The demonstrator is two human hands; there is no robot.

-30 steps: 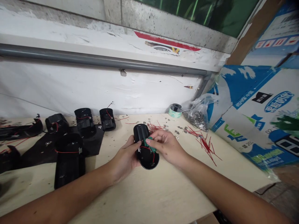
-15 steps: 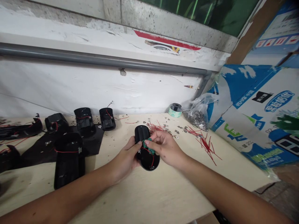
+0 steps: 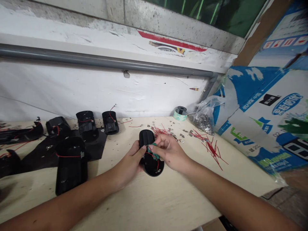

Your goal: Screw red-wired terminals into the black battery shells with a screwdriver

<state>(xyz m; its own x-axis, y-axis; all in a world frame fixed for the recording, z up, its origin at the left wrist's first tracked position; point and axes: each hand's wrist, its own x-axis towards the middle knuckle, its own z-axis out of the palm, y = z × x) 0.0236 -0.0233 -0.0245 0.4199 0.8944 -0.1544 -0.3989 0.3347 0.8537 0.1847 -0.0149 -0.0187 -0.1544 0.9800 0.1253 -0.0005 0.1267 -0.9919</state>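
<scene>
"Whitewashed wall (image 3: 96, 93) with a grey pipe (image 3: 103, 61) running along it, and a pale wooden desk (image 3: 183, 192) below. What sits closest to the hands?"

"An oval black plastic casing (image 3: 146, 138), held between them over the middle of the desk, its long side pointing away from the person. Thin red wire (image 3: 150, 154) and a green strip (image 3: 154, 150) lie across its near part."

"And the grip on each side?"

"Fingers of the left hand (image 3: 130, 162) wrap the casing's edge, with the thumb pressed on its face. The right hand (image 3: 169, 150) pinches the green strip against the casing between thumb and fingers, though those fingers hide much of it, so I can't say quite what the strip is."

"What's around them?"

"Loose red wires (image 3: 211, 149) and small metal tabs (image 3: 185, 131) scatter just past the right hand. Farther left, more black casings (image 3: 71, 163) sit on a black mat (image 3: 96, 144). Against the wall stand a roll of tape (image 3: 180, 113) and a clear plastic bag of metal parts (image 3: 203, 123), with a blue-and-white printed cardboard box (image 3: 255, 109) to the right."
</scene>
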